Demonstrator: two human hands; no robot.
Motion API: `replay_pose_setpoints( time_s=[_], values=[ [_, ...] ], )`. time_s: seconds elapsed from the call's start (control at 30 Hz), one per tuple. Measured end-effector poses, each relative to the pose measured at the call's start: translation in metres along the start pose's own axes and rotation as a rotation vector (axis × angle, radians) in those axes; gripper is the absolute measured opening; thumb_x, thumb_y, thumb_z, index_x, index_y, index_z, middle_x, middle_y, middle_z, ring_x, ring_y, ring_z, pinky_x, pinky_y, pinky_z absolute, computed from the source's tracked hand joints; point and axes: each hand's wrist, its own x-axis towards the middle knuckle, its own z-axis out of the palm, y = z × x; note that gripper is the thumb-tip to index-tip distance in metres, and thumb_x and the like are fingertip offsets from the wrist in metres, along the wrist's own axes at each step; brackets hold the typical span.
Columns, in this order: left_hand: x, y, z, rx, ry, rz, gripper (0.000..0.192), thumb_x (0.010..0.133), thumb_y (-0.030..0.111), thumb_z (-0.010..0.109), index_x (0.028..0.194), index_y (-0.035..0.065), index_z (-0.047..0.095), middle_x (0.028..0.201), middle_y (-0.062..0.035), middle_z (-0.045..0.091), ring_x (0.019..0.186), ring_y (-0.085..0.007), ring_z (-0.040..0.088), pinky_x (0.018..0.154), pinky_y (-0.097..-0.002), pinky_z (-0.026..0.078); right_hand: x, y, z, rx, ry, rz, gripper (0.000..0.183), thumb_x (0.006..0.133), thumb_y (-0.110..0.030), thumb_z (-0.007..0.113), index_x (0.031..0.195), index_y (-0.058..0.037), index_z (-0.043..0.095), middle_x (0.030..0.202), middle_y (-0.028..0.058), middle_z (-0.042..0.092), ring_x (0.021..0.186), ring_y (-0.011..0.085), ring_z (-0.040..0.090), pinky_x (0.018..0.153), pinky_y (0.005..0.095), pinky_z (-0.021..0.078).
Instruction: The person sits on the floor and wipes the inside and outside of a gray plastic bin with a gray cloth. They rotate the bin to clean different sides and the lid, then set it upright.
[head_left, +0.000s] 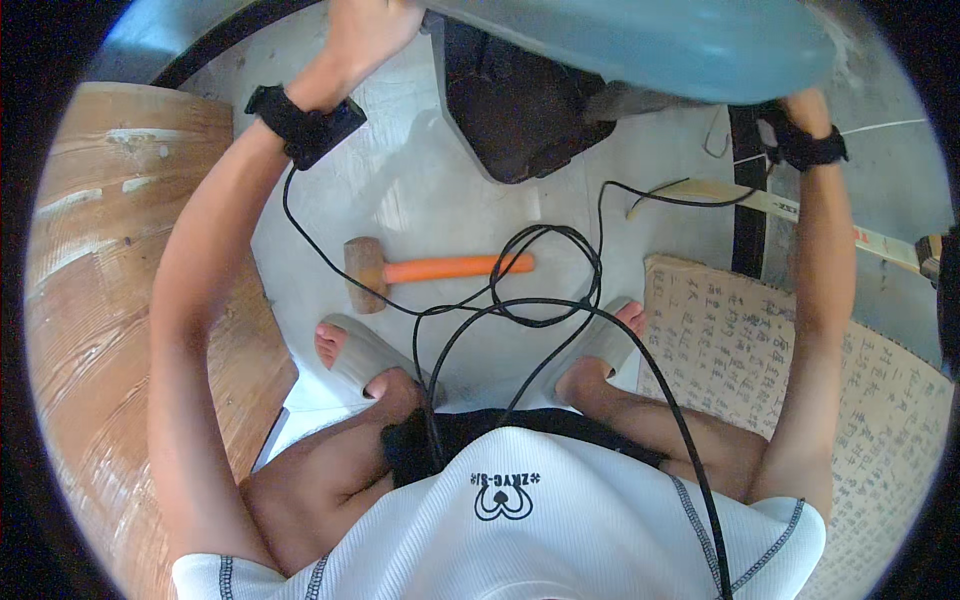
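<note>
A large blue-grey panel with a curved edge (675, 52) spans the top of the view and runs out of it. My left hand (379, 34) is at the panel's left end; its fingers are cut off by the picture's edge. At the right end, my right hand (808, 112) is mostly hidden behind the panel's rim. Whether either hand grips the panel cannot be seen. Under the panel stands a dark, box-like thing with a pale rim (517, 112). A hammer with a rusty brown head and an orange handle (442, 268) lies on the floor before my feet.
A coiled black cable (546, 276) crosses the hammer handle and runs to both wrist devices. At left is a worn wooden board (142, 247). Cardboard bearing handwriting (720, 337) lies at right, with a pale strip (772, 204) beyond it. My sandalled feet rest on the grey floor (487, 360).
</note>
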Motion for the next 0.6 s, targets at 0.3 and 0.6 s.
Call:
replay_pose_setpoints(
  time_s=[0.3,0.6],
  values=[
    [0.014,-0.007,-0.013,0.005,0.092,-0.024,0.034,0.081,-0.007,0.065,0.113,-0.0007,0.073,0.100,-0.0083,0.068,0.094,-0.0183,0.063,0.086,-0.0288,0.048,0.041,-0.007,0.013,0.255,0.008,0.019,0.053,0.081,-0.030,0.077,0.129,-0.0103,0.063,0.131,0.0185,0.062,0.122,0.0413,0.058,0.105,0.0483,0.0485],
    [0.007,-0.019,-0.019,0.081,0.114,0.089,0.032,0.081,0.000,0.070,0.113,-0.0005,0.073,0.102,-0.0090,0.067,0.095,-0.0196,0.062,0.086,-0.0303,0.048,0.112,-0.087,0.147,0.213,-0.198,-0.121,0.066,0.085,-0.034,0.077,0.143,-0.0140,0.055,0.145,0.0201,0.054,0.133,0.0414,0.051,0.114,0.0460,0.0422]
  ],
)
